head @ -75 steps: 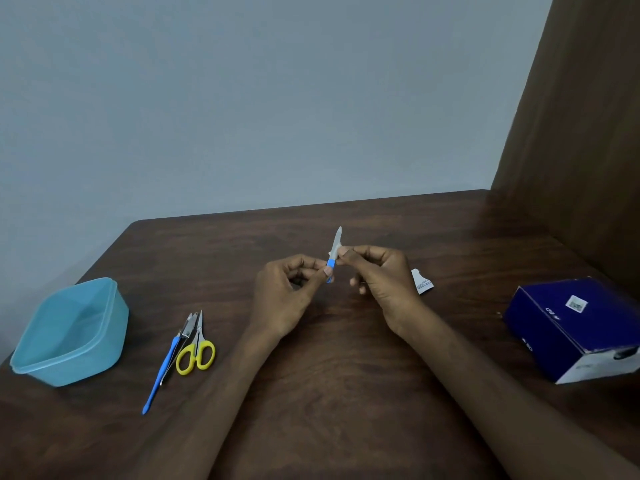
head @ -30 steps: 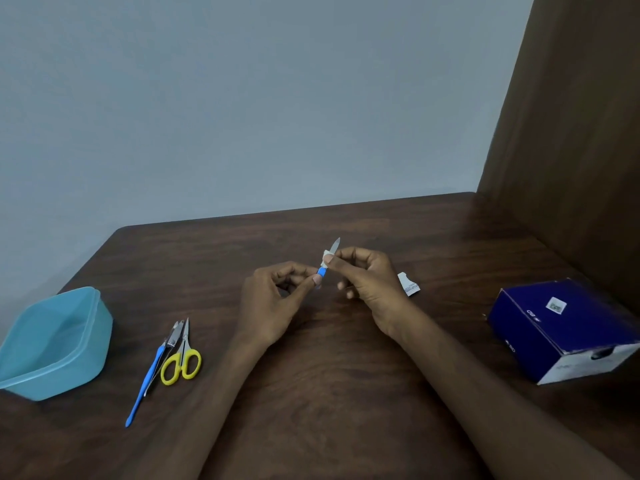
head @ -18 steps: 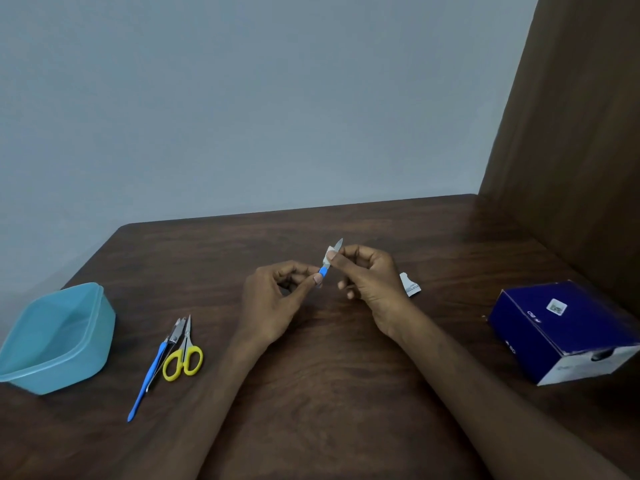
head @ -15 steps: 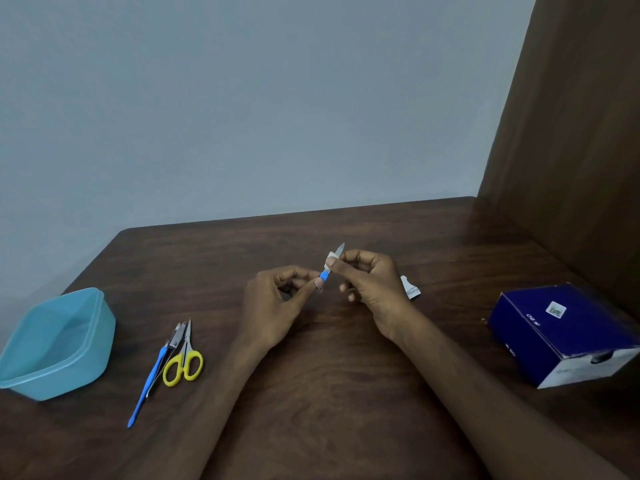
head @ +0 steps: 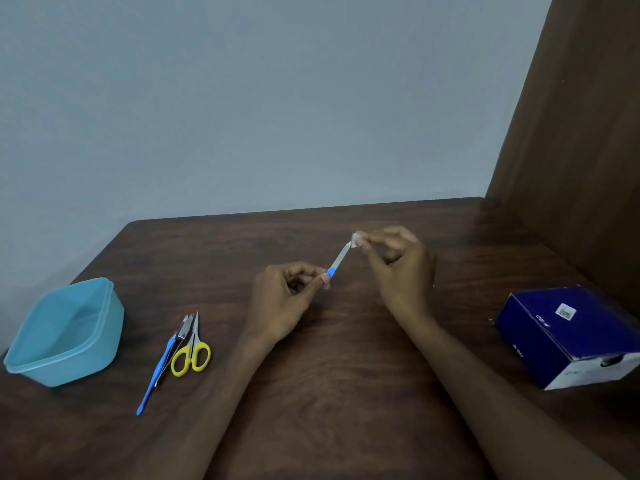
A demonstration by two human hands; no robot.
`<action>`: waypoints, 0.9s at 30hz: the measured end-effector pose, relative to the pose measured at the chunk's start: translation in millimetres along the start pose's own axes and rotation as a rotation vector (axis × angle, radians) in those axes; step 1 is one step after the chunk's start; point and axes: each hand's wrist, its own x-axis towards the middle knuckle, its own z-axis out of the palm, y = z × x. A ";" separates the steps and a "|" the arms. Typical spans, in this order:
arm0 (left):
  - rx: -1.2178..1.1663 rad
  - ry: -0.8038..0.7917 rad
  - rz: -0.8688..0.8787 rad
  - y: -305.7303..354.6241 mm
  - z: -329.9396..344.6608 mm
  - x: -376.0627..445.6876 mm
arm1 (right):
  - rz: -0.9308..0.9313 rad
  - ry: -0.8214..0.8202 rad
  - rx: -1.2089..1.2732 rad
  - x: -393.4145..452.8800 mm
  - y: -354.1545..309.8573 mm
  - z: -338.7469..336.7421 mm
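Observation:
My left hand [head: 284, 299] pinches the blue handle of a small nail file [head: 338, 260], whose pale blade points up and to the right. My right hand [head: 398, 268] pinches a small white wipe [head: 356, 239] at the blade's tip, above the brown wooden table [head: 346, 375]. The right hand is blurred. Both hands hover over the middle of the table.
A light blue plastic tub [head: 65, 332] stands at the left edge. Yellow-handled scissors [head: 192, 351], a nail clipper [head: 181, 329] and a blue-handled tool [head: 156, 375] lie beside it. A dark blue box [head: 568, 334] sits at the right. A brown panel [head: 571, 133] rises behind it.
My right hand has slid the white wipe up the blade from near the handle to the tip. The small white scrap beside the right hand is now hidden.

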 end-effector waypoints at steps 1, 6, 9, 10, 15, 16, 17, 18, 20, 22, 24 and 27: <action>-0.002 0.005 -0.004 0.0 0.0 0.2 | -0.136 -0.078 -0.066 -2.8 -0.9 0.5; 0.001 0.009 0.014 -0.7 -1.6 -0.1 | -0.331 -0.259 -0.191 -13.4 -2.7 6.0; 0.021 -0.012 0.019 0.2 -0.9 0.5 | -0.249 -0.133 -0.204 -4.4 -1.1 2.0; 0.026 -0.024 0.026 0.3 -0.9 0.2 | -0.212 -0.096 -0.229 -1.5 0.4 0.0; 0.031 -0.015 0.014 -0.4 -0.2 -1.0 | -0.086 0.119 -0.225 4.2 -1.7 -9.0; 0.034 -0.005 0.006 0.0 0.0 -0.7 | -0.152 0.116 -0.185 2.5 -5.2 -9.2; 0.033 0.003 0.002 0.5 0.1 -0.4 | -0.237 0.075 -0.150 -0.5 -8.7 -8.7; 0.028 0.008 0.000 0.8 0.1 -0.3 | -0.321 -0.003 -0.132 -4.8 -11.3 -7.1; 0.025 0.013 0.010 1.5 -0.7 -0.5 | -0.422 -0.199 -0.162 -13.5 -11.8 -0.5; 0.026 0.008 0.019 2.2 -1.4 -0.8 | -0.394 -0.281 -0.212 -15.7 -7.6 4.8; 0.026 0.010 0.025 2.4 -1.6 -1.3 | -0.330 -0.229 -0.233 -11.1 -2.2 5.6; 0.037 -0.010 0.017 2.8 -0.9 -2.0 | -0.210 -0.070 -0.268 -1.1 3.4 0.4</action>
